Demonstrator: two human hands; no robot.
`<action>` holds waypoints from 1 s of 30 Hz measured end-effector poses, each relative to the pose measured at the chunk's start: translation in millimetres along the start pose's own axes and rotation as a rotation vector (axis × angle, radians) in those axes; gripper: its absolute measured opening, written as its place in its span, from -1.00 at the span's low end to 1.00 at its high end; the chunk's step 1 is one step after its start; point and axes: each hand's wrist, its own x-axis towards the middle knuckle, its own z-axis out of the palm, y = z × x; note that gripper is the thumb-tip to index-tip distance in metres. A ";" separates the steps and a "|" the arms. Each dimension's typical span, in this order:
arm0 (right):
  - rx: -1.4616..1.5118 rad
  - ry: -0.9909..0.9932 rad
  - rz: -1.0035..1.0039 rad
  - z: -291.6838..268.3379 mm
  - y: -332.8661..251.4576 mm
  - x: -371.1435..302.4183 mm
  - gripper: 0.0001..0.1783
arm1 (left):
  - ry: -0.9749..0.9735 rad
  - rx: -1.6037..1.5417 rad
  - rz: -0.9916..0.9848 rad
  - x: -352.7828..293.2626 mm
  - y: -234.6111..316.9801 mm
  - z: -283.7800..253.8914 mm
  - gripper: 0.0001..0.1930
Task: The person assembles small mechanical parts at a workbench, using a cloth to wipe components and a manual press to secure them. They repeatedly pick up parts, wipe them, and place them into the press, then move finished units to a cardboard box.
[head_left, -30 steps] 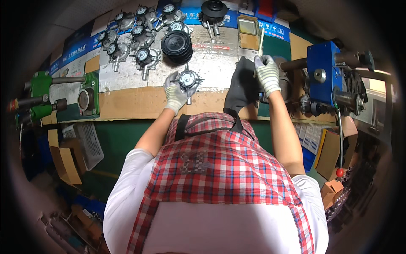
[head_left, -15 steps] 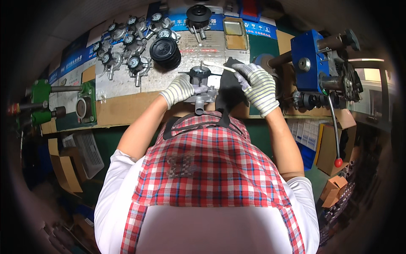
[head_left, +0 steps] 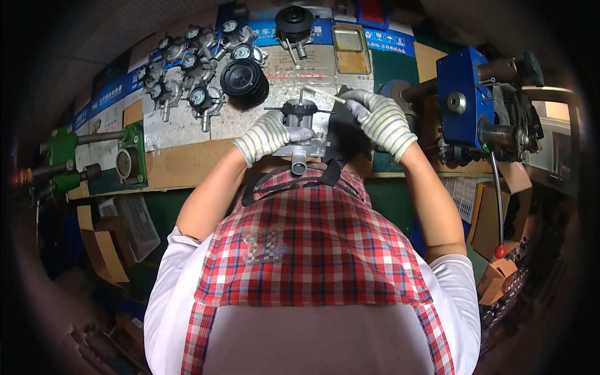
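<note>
My left hand (head_left: 267,136), in a striped knit glove, is closed around a grey metal housing (head_left: 301,152) with a short pipe pointing at me. On its top sits a black part with thin arms (head_left: 299,109), and a slim shaft stands up from the middle. My right hand (head_left: 384,124), gloved alike, pinches a thin pale stick, brush-like in shape (head_left: 326,95). Its far end is beside the top of the shaft; whether they touch I cannot tell. A black cloth or sheet (head_left: 345,134) lies just right of the housing, below my right hand.
Several similar metal assemblies (head_left: 199,97) stand at the back left, next to a black round part (head_left: 244,81). Another assembly with a black cap (head_left: 294,24) and a shallow metal tray (head_left: 351,47) are farther back. A blue press (head_left: 459,97) flanks the right, a green fixture (head_left: 134,156) the left.
The housing has tipped slightly, so its pipe mouth shows rounder. The stick's tip has shifted a little around the shaft. Both hands keep their hold, and the whole view has shifted slightly.
</note>
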 end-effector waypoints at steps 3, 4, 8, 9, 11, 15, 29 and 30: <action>0.470 -0.265 0.284 0.4 -2.9 9.6 -0.70 | 0.025 0.242 -0.057 15.0 -9.3 -4.0 -0.33; 0.534 -0.288 0.319 0.3 -0.6 11.4 -0.69 | 0.033 0.315 -0.070 20.9 -14.9 -3.3 -0.29; 0.742 -0.334 0.437 4.0 10.6 23.6 -0.66 | 0.053 0.378 -0.092 41.4 -43.8 -6.2 -0.18; 0.780 -0.332 0.462 8.1 16.2 28.3 -0.66 | 0.059 0.359 -0.104 43.0 -45.4 -8.2 -0.18; 0.858 -0.286 0.465 19.7 37.1 46.8 -0.64 | 0.054 0.233 -0.129 42.9 -49.1 -11.8 -0.18; 0.472 0.092 0.561 55.8 103.2 117.8 -0.57 | 0.081 -0.240 -0.116 21.9 -44.9 -23.6 -0.45; -0.250 0.667 0.164 147.9 85.6 203.2 -0.46 | 0.220 -0.883 -0.169 -62.3 -43.4 -63.6 -0.27; -0.127 0.326 -0.036 126.3 37.5 194.6 -0.45 | 0.202 -0.896 -0.202 -69.7 -72.9 -65.5 -0.10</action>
